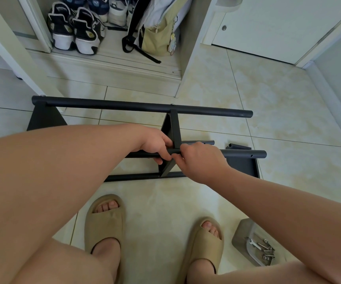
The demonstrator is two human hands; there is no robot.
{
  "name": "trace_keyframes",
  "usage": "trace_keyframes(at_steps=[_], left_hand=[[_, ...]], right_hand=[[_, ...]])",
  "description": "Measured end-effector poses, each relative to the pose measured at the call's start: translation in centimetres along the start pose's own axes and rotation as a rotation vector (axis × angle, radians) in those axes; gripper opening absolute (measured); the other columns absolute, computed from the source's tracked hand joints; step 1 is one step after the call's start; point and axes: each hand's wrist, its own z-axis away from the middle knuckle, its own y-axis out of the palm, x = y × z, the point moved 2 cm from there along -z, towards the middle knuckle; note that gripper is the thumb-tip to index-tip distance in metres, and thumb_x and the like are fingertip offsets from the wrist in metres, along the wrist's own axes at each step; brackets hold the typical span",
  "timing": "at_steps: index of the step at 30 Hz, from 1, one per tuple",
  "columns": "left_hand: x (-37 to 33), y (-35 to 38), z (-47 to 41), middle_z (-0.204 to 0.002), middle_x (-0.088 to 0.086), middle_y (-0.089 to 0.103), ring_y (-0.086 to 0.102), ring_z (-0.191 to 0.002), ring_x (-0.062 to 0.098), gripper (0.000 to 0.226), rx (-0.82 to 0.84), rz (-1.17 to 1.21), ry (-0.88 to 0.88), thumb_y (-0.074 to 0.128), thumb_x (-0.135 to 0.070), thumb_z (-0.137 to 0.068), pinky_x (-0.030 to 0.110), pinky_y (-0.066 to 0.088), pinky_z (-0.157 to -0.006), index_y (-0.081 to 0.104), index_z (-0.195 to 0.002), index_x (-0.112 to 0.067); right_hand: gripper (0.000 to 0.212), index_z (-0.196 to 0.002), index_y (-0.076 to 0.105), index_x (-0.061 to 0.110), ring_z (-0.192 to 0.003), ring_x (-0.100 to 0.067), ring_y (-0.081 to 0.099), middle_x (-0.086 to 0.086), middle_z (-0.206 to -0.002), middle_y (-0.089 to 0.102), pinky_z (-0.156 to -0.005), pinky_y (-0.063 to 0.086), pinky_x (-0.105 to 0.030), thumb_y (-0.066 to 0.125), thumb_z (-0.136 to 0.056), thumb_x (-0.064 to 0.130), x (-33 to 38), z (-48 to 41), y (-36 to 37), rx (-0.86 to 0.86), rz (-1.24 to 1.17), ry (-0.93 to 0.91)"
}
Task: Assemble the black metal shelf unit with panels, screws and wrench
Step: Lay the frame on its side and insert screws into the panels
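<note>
Shelf frame lies on its side on the tiled floor [278, 111], in front of my feet. Far tube [143, 107] and near tube [243, 154] run left to right, with the middle panel [174, 130] standing between them. End panel [44, 119] sits at the left end. A loose panel [241, 165] lies flat under the near tube's right end.

My left hand [157, 144] wraps the near tube right at the middle panel joint, fingers curled under. My right hand [200, 160] pinches the same tube just beside it, tight grip. Can't tell if a screw sits in that pinch.

Tray [241, 232] sits near my right slipper [206, 242] and holds the wrench [254, 243] and screws [267, 253].
</note>
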Motion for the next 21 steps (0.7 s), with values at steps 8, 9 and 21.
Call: trace_keyframes(at_steps=[8, 9, 21], left_hand=[[0.01, 0.00, 0.12, -0.118, 0.004, 0.070, 0.068, -0.079, 0.015, 0.030, -0.008, 0.006, -0.002, 0.068, -0.011, -0.091, 0.034, 0.048, -0.103, 0.068, -0.121, -0.017], [0.05, 0.01, 0.10, -0.118, 0.004, 0.070, 0.068, -0.079, 0.016, 0.032, -0.009, 0.006, -0.003, 0.069, -0.011, -0.091, 0.035, 0.048, -0.104, 0.067, -0.123, -0.017], [-0.12, -0.09, 0.22, -0.118, 0.008, 0.070, 0.069, -0.080, 0.017, 0.030, -0.015, -0.004, 0.000, 0.069, -0.007, -0.090, 0.031, 0.049, -0.098, 0.069, -0.119, -0.014]], right_hand=[[0.022, -0.107, 0.050, 0.015, -0.072, -0.029, 0.049, 0.000, -0.078, 0.046, -0.059, 0.034, -0.034, 0.034, -0.108, 0.031, 0.28, -0.37, 0.09, -0.015, 0.073, -0.046], [0.020, -0.105, 0.048, 0.016, -0.070, -0.028, 0.047, 0.001, -0.072, 0.039, -0.058, 0.035, -0.035, 0.034, -0.109, 0.029, 0.25, -0.45, 0.17, -0.002, 0.103, -0.042], [0.019, -0.114, 0.048, 0.013, -0.076, -0.031, 0.054, -0.004, -0.092, 0.058, -0.052, 0.024, -0.034, 0.037, -0.107, 0.026, 0.30, -0.50, -0.02, -0.053, 0.045, -0.110]])
